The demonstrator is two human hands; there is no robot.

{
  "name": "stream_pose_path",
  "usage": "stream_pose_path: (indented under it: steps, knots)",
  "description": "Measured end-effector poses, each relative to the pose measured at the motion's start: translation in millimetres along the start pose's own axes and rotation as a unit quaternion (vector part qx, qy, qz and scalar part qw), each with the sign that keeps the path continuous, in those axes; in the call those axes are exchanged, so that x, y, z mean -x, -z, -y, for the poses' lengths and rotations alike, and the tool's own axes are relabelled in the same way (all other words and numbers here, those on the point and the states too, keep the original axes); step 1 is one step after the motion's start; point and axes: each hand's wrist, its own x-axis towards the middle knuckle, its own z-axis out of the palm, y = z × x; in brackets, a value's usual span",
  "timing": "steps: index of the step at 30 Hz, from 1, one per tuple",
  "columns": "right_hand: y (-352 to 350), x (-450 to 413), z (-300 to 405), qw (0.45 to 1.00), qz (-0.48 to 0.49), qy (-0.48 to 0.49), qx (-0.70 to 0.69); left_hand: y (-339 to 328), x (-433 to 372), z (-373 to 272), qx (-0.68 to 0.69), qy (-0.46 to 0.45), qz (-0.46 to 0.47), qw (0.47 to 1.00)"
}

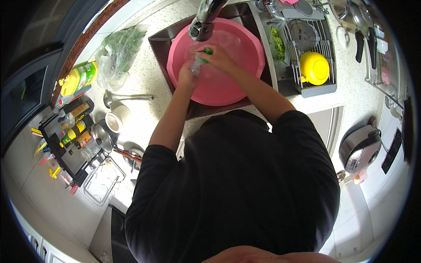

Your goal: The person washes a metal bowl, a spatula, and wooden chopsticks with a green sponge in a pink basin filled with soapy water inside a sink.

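Over a pink plastic basin (pixel 223 93) of sudsy water, my left hand (pixel 188 76) grips a small clear vessel (pixel 196 67), perhaps a glass or a plastic cup. My right hand (pixel 218 58) pinches a green item (pixel 204 60), possibly a scouring pad, against the vessel's upper end. Fingers cover parts of both, so their full shapes are hidden. The basin sits inside a dark metal sink (pixel 161 42), and a chrome faucet (pixel 202 28) hangs just above my hands.
Right of the basin, a dish rack (pixel 317 90) holds a yellow pot-like vessel (pixel 314 68); leafy greens (pixel 278 44) lie beside it. On the left counter are a bag of greens (pixel 118 49), a ladle (pixel 131 97), a white jar (pixel 117 118) and several bottles (pixel 74 133). A rice cooker (pixel 360 149) stands far right.
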Motion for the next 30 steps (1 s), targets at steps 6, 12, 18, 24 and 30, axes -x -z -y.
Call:
stream_pose_path:
  steps: [6, 12, 18, 24, 30]
  knots:
    - [11, -6, -21, 0.988, -0.015, 0.103, 0.112, -28, 19, -11, -0.061, -0.058, -0.033, 0.996]
    - [20, -11, -21, 0.99, 0.067, -0.102, 0.076, -15, 14, -10, -0.306, -0.252, -0.011, 0.918]
    - [24, -6, -7, 0.975, 0.104, -0.195, -0.026, -18, 13, -23, -0.46, -0.406, -0.007, 0.789]
    - [25, -1, 1, 0.973, 0.19, 0.009, 0.131, -11, 16, -20, -0.338, -0.275, -0.002, 0.9]
    - [22, 14, -5, 0.969, 0.158, -0.064, 0.18, -4, 25, -35, -0.144, -0.087, -0.072, 0.983]
